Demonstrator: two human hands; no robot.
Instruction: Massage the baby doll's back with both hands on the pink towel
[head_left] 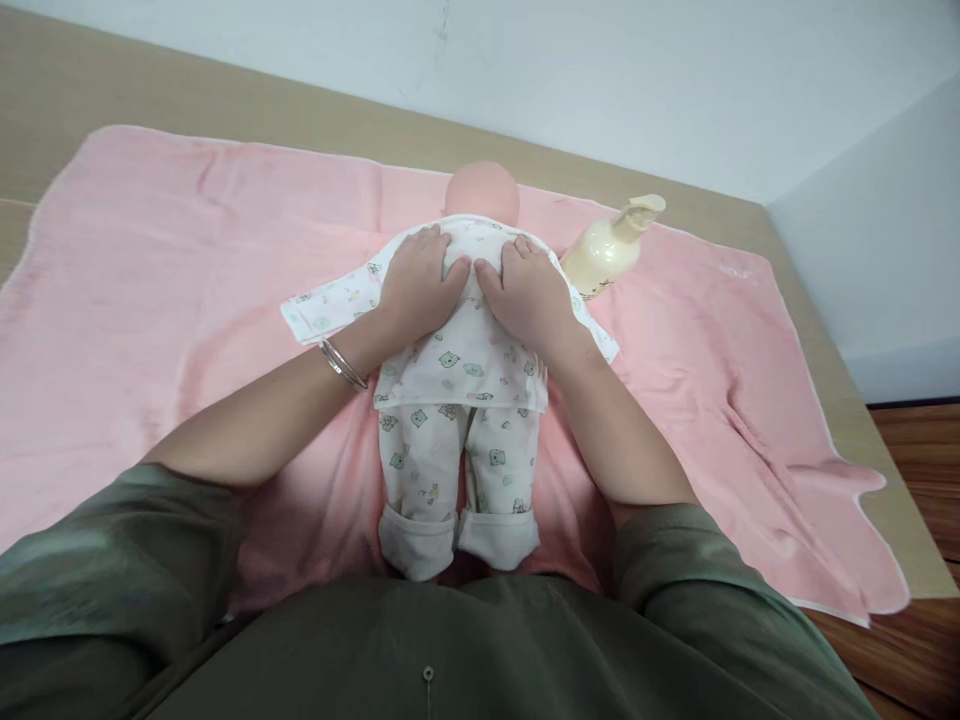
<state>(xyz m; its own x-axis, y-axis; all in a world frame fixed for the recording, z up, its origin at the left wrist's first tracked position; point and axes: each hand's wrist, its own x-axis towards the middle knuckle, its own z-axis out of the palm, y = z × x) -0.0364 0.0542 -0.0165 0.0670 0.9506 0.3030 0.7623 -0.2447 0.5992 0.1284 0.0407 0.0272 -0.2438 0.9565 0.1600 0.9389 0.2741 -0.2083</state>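
A baby doll (482,192) lies lengthwise in front of me, its bald head pointing away; no facial features show. It wears a white printed top (472,350) and matching trousers (424,470) with turned-up cuffs. My left hand (421,280) rests flat on the left side of the doll's upper body, thumb angled inward. On the other side my right hand (529,295) lies in the same way, and the two thumbs nearly meet at the middle. Both hands press on the cloth without gripping anything. The doll's sleeves spread outward on either side.
Under the doll a pink blanket (187,300) covers much of the tan table (225,105). A cream pump bottle (606,250) lies tilted just right of the doll's shoulder. A white wall (525,80) borders the far edge, and wooden flooring (919,470) shows at right.
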